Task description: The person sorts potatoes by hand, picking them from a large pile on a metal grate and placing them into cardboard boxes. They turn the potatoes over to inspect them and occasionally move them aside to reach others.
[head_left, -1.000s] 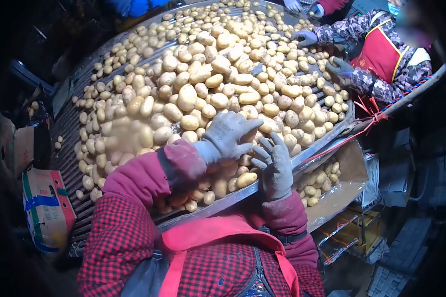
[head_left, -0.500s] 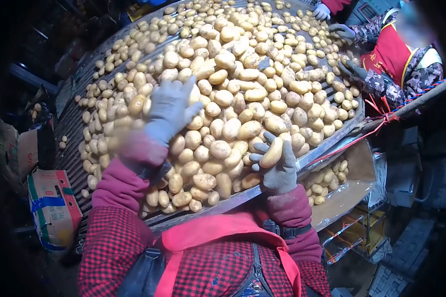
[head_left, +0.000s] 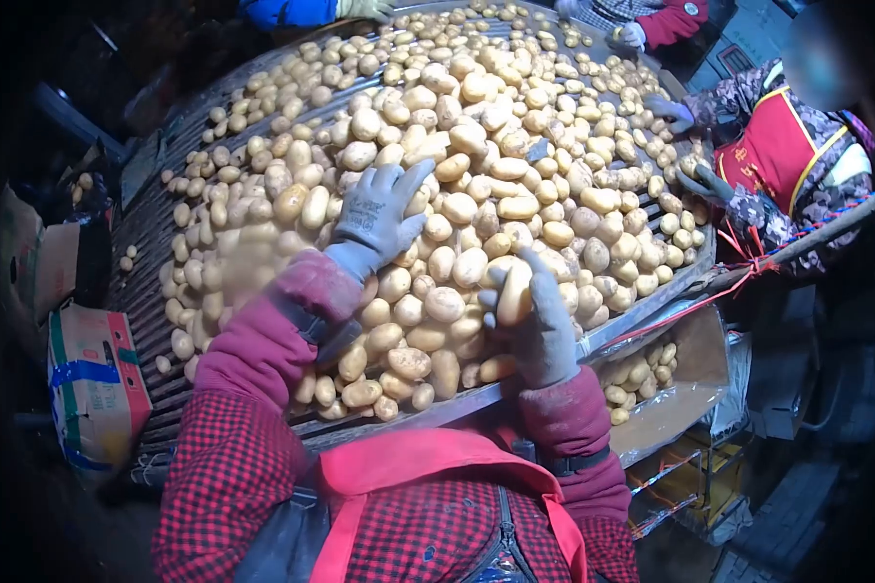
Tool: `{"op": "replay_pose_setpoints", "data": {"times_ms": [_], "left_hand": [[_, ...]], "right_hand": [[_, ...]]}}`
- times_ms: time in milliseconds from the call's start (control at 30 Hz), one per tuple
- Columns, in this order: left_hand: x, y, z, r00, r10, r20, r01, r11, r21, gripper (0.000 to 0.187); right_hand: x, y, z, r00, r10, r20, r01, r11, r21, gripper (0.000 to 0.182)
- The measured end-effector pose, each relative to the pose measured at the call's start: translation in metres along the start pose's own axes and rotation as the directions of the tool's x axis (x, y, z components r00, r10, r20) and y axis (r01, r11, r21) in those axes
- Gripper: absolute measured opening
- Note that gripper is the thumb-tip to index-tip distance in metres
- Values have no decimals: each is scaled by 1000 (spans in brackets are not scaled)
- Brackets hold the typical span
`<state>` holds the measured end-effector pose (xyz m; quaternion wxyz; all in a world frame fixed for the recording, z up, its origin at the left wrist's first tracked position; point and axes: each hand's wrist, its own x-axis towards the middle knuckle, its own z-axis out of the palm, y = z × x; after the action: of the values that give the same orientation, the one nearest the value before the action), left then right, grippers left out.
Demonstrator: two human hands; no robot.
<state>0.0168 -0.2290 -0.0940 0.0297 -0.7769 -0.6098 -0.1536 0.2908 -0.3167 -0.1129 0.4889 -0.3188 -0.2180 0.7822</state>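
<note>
A large heap of potatoes (head_left: pixel 457 209) covers the slatted table (head_left: pixel 156 335) in front of me. My left hand (head_left: pixel 374 219), in a grey glove, lies palm down on the heap with its fingers spread, and nothing shows in its grasp. Close to the table's near edge, my right hand (head_left: pixel 546 330), also gloved, holds one potato (head_left: pixel 513 293) upright between thumb and fingers. Part of that hand's fingers is hidden behind the potato. Loose potatoes surround both hands.
A metal rim (head_left: pixel 457 400) edges the table near me. Below it on the right stands a cardboard box (head_left: pixel 685 398) with potatoes inside. Another carton (head_left: pixel 97 384) is on the left. A co-worker in a red apron (head_left: pixel 768 146) reaches in at the right; other people's sleeves show at the far side.
The view has shifted, so more of the far side shows. My right hand has turned its potato more upright. My left hand remains spread on the heap, its fingers slightly shifted.
</note>
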Motion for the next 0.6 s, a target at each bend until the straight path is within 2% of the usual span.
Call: {"op": "replay_pose_setpoints", "data": {"times_ms": [67, 100, 133, 200, 233, 267, 300, 333, 367, 400, 467, 500, 533, 567, 600], "left_hand": [[-5, -5, 6, 991, -23, -134, -13, 966, -256, 79], [-9, 2, -3, 986, -47, -161, -4, 953, -304, 79], [-13, 9, -11, 982, -68, -177, -4, 926, -376, 79], [-20, 35, -33, 979, -179, -95, 64, 717, -694, 80], [-24, 44, -35, 986, -129, -102, 5, 641, -767, 80], [-28, 52, -35, 990, -78, -116, -54, 553, -831, 80], [-31, 59, -38, 993, 29, -117, -113, 577, -809, 80], [-36, 64, -43, 990, 109, -92, -140, 618, -774, 72], [-37, 62, -44, 973, 173, -151, -227, 638, -736, 67], [-38, 58, -47, 949, 240, -204, -314, 652, -690, 62], [-41, 33, -66, 964, 183, -191, -260, 788, -558, 52], [-42, 14, -70, 974, 79, -212, -186, 813, -552, 49], [-43, -3, -79, 987, -19, -156, -49, 906, -421, 47], [-42, -28, -78, 987, -50, -153, 10, 968, -252, 46], [-47, -47, -78, 983, -179, -49, 171, 976, -134, 49]], "right_hand": [[7, -14, 22, 990, -121, -76, 104, 974, -202, 67], [13, -18, 25, 970, -236, -58, 200, 911, -359, 66], [14, -20, 29, 973, -227, -48, 195, 911, -364, 66], [11, -24, 37, 955, -276, -109, 195, 860, -471, 65], [13, -17, 24, 976, -209, -53, 178, 919, -352, 66], [10, -7, 24, 989, -145, 18, 146, 980, -134, 63], [9, 2, 24, 996, -80, 40, 83, 994, -67, 62], [9, 9, 27, 998, -19, 67, 20, 1000, -1, 63], [7, 12, 35, 966, 243, -86, -206, 929, 308, 68], [7, 13, 32, 965, 246, -86, -210, 930, 302, 68], [4, 17, 21, 991, 127, 52, -132, 986, 104, 73], [-1, 18, 21, 992, 121, -32, -118, 990, 81, 75], [-5, 20, 15, 991, 126, -41, -122, 989, 88, 75], [-7, 22, 7, 994, 107, -33, -105, 993, 47, 75], [-8, 23, 0, 996, 87, -23, -87, 996, 4, 75]]}}
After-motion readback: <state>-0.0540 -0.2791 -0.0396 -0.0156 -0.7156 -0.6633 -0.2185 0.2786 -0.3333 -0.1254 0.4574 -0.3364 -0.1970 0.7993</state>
